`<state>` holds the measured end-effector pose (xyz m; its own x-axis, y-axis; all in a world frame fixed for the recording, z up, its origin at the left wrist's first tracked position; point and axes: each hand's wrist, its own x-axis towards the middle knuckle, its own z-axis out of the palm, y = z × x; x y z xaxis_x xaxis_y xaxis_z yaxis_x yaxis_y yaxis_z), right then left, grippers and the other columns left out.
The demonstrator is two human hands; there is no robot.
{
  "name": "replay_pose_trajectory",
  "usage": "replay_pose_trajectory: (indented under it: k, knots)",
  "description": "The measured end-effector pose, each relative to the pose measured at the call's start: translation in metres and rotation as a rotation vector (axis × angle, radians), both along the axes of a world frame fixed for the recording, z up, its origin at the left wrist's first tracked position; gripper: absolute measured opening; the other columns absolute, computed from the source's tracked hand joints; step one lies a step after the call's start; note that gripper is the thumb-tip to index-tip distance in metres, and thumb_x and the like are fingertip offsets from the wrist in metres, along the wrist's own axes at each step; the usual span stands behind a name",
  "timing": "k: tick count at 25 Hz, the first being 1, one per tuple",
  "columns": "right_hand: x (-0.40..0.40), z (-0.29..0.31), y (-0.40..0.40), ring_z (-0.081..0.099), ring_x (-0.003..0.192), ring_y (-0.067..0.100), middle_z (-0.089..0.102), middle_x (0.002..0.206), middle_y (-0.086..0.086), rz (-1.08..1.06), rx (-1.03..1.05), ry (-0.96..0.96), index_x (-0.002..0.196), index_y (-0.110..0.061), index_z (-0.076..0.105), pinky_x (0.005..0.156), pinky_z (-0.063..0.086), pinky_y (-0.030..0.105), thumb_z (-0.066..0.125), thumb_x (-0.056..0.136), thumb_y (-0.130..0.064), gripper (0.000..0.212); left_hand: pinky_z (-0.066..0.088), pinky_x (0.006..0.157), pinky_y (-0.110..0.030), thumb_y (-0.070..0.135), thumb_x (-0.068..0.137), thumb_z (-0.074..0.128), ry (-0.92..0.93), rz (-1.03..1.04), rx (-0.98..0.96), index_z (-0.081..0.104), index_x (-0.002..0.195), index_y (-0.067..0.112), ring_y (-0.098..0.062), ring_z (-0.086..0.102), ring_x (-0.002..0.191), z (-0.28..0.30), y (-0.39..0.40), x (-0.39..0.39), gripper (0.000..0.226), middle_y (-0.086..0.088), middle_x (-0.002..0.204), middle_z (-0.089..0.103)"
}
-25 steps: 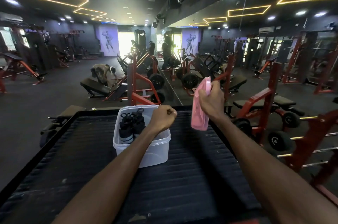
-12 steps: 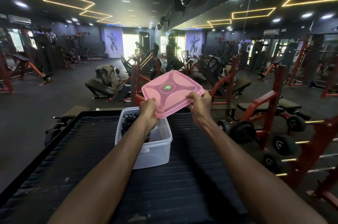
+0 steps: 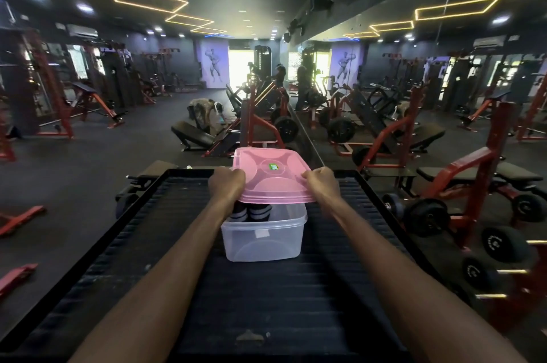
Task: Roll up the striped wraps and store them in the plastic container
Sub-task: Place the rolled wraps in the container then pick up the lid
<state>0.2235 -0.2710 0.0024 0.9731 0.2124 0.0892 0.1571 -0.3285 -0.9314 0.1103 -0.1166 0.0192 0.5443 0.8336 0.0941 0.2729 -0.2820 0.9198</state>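
Rolled black-and-white striped wraps [image 3: 251, 212] sit upright in the far part of the clear rectangular plastic container [image 3: 263, 239], at centre frame on the black ribbed rubber platform [image 3: 266, 297]. Pink translucent square lid [image 3: 273, 176] with a small green sticker is held just above the container mouth, near edge over the rim — far edge slightly raised. Left hand [image 3: 226, 185] grips the lid's left edge; right hand [image 3: 321, 182] grips its right edge — both closed on it. Red-framed weight machines [image 3: 461, 173] at right of frame.
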Motion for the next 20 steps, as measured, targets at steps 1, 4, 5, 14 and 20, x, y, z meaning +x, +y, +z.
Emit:
replay_pose_trajectory:
  k: [1, 4, 5, 14, 20]
  knots:
    - [-0.005, -0.004, 0.003, 0.064, 0.087, 0.027, 0.069, 0.097, 0.012, -0.01, -0.04, -0.01, 0.096, -0.001, 0.066, 0.062, 0.042, 0.033, 0.057, 0.088, -0.024, 0.026, 0.029, 0.047, -0.025, 0.011, 0.09, 0.05, 0.047, 0.002, 0.041, 0.066, 0.108, -0.009, -0.022, 0.053, 0.072, -0.003, 0.002, -0.004, 0.031, -0.018, 0.102, 0.066]
    - [-0.015, -0.015, 0.007, 0.059, 0.09, 0.025, 0.063, 0.104, 0.011, -0.024, -0.086, -0.033, 0.107, -0.002, 0.061, 0.058, 0.036, 0.028, 0.054, 0.091, -0.02, 0.025, 0.035, 0.058, -0.024, 0.012, 0.093, 0.048, 0.116, 0.022, 0.201, 0.063, 0.11, -0.013, -0.03, 0.055, 0.082, -0.006, 0.001, -0.013, 0.033, -0.019, 0.102, 0.062]
    - [-0.018, -0.019, 0.007, 0.057, 0.089, 0.023, 0.062, 0.104, 0.01, -0.024, -0.087, -0.048, 0.107, -0.003, 0.059, 0.054, 0.034, 0.027, 0.053, 0.092, -0.018, 0.022, 0.041, 0.07, -0.027, 0.015, 0.094, 0.049, 0.123, 0.027, 0.256, 0.063, 0.111, -0.013, -0.037, 0.059, 0.095, -0.007, 0.001, -0.014, 0.036, -0.024, 0.109, 0.064]
    - [-0.032, -0.029, 0.015, 0.058, 0.104, 0.027, 0.056, 0.113, 0.01, -0.043, -0.148, -0.139, 0.108, -0.01, 0.051, 0.084, 0.055, 0.043, 0.056, 0.089, -0.023, 0.024, 0.035, 0.077, -0.035, 0.021, 0.097, 0.045, 0.246, 0.018, 0.432, 0.065, 0.108, -0.005, -0.035, 0.056, 0.11, -0.025, 0.008, -0.027, 0.034, -0.023, 0.124, 0.059]
    - [-0.042, -0.03, 0.02, 0.054, 0.119, 0.032, 0.053, 0.128, 0.014, -0.072, -0.246, -0.153, 0.127, -0.006, 0.048, 0.098, 0.051, 0.05, 0.056, 0.092, -0.023, 0.04, 0.037, 0.072, -0.033, 0.02, 0.095, 0.049, 0.246, -0.039, 0.366, 0.064, 0.108, -0.007, -0.027, 0.055, 0.091, -0.029, 0.021, -0.023, 0.033, -0.024, 0.118, 0.063]
